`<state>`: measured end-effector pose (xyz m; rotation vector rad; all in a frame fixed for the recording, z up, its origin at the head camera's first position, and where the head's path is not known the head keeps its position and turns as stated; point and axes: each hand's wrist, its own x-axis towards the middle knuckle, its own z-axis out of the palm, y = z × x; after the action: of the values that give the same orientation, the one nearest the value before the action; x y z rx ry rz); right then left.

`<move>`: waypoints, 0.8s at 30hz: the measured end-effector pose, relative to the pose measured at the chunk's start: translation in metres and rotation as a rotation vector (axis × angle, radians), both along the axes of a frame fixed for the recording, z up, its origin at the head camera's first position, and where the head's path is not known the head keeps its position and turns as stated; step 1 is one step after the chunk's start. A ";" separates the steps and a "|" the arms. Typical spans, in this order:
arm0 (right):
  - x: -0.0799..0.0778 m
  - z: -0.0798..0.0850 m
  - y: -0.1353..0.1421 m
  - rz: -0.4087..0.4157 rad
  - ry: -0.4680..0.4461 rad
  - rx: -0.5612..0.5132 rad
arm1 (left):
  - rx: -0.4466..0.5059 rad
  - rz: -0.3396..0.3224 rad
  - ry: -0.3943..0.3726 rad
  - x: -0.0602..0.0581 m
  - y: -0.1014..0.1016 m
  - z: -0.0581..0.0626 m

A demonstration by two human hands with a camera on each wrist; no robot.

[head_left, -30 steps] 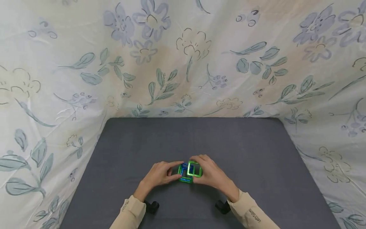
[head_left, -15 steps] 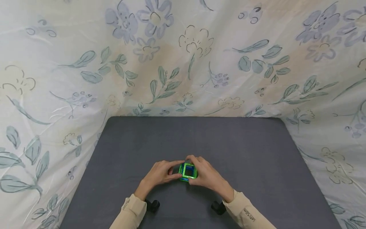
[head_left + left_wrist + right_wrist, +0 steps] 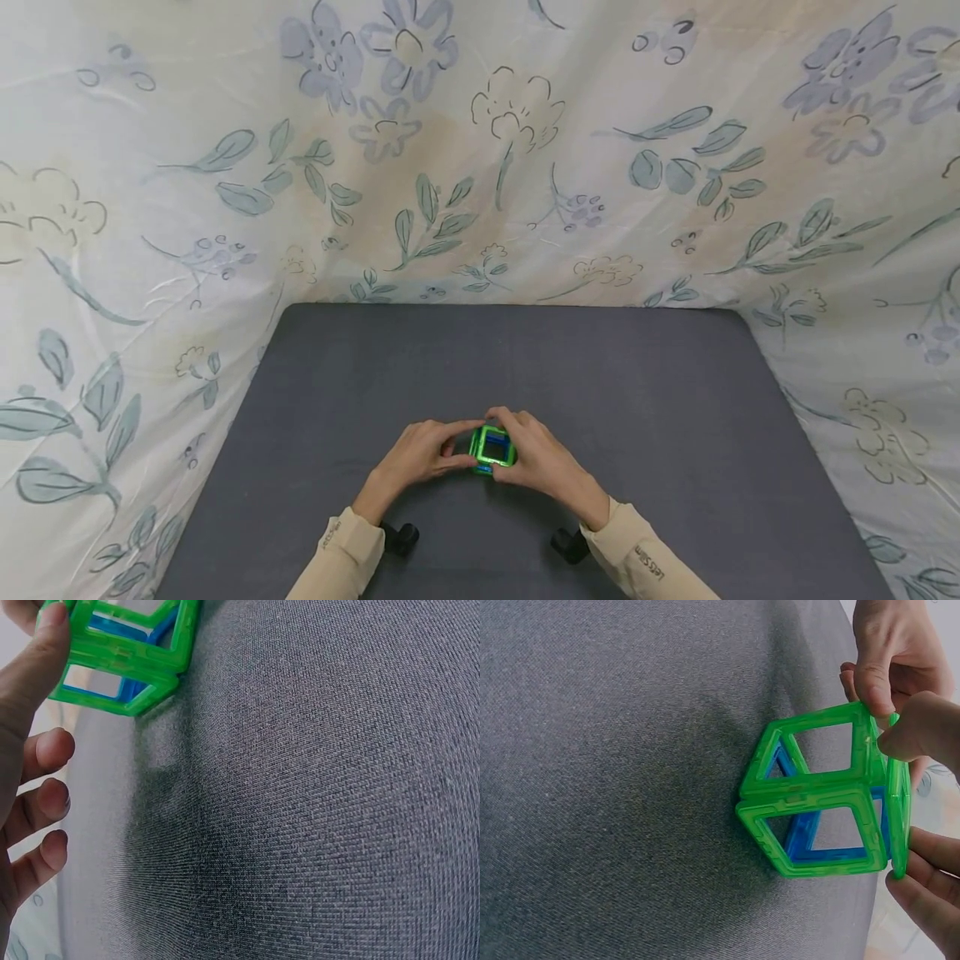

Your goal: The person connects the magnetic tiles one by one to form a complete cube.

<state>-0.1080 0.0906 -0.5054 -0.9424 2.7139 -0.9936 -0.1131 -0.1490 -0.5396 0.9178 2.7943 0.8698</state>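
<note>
A small open cube of green and blue magnetic tiles (image 3: 810, 787) stands on the dark table in front of me. My left hand (image 3: 423, 454) holds its left side, index finger at the back and thumb at the front top corner. A green square magnetic tile (image 3: 901, 817) lies over the cube's top, slightly tilted in the right wrist view. My right hand (image 3: 543, 450) grips that tile by its edges between thumb and fingers. In the left wrist view, the left thumb (image 3: 52, 641) rests on the cube's green upper edge, while the other fingers curl loosely beside it.
The dark grey table (image 3: 637, 375) extends around the hands. A floral curtain (image 3: 510, 167) hangs behind and at both sides. Black wrist devices (image 3: 401, 540) show beneath the beige sleeves (image 3: 348, 542).
My right hand has brought the green square tile leftward and down onto the cube's top. The left hand has stayed nearly still, holding the cube.
</note>
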 end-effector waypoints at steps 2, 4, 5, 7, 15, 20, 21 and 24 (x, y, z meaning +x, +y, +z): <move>0.000 0.000 0.000 0.000 0.006 0.000 | -0.001 -0.001 -0.001 0.000 0.000 0.000; 0.000 -0.001 0.000 0.003 0.009 0.000 | -0.003 -0.003 0.001 -0.001 0.000 -0.001; 0.000 -0.001 0.000 0.004 0.010 -0.001 | -0.003 -0.005 0.004 -0.001 0.000 -0.001; 0.000 -0.002 0.000 0.010 0.015 -0.001 | -0.003 -0.010 0.014 -0.001 0.001 -0.001; 0.001 -0.003 0.001 0.031 0.049 0.006 | -0.009 -0.028 0.071 -0.001 0.003 -0.001; 0.001 -0.004 0.001 0.032 0.079 0.022 | 0.001 -0.031 0.101 0.000 0.003 -0.002; 0.002 -0.005 0.001 0.032 0.088 0.021 | 0.003 -0.030 0.104 0.000 0.004 -0.002; 0.003 -0.007 0.001 0.033 0.121 0.025 | 0.009 -0.022 0.082 0.001 0.004 -0.002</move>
<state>-0.1055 0.0919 -0.5119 -1.0729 2.7907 -0.9242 -0.1123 -0.1451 -0.5416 1.0062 2.8451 0.8623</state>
